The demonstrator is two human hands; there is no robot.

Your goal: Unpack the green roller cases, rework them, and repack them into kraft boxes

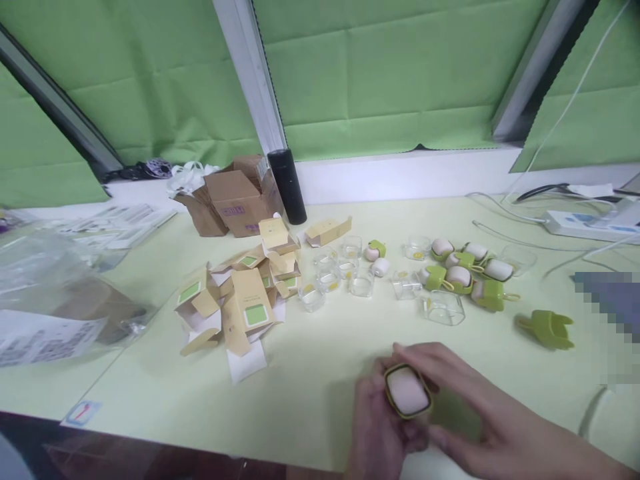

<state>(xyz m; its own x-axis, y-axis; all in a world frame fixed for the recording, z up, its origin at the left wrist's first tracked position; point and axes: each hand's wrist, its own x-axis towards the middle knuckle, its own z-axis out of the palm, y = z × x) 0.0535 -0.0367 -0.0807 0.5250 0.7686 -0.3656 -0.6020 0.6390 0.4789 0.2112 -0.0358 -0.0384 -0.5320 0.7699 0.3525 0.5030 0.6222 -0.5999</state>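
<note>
Near the table's front edge, my left hand (381, 413) is closed around a pale pink-white rounded block in a green-rimmed holder (409, 392). My right hand (470, 400) curves over the same block from the right, fingers along its upper edge and thumb near its lower right side. The block's end faces up; its underside is hidden in my hands. An olive-green holder with a notched rim (550, 329) lies on its side, right of my hands. Beyond it sits a cluster of similar white blocks, several in green holders with loops (490, 295).
Clear plastic cups (361, 285) stand mid-table, with a clear plastic box (444, 308) nearby. Opened small cartons (250, 300) are heaped left. Behind are a brown cardboard box (240, 203) and black bottle (287, 187). A plastic bag (65, 293) lies far left; a power strip (575, 225) right.
</note>
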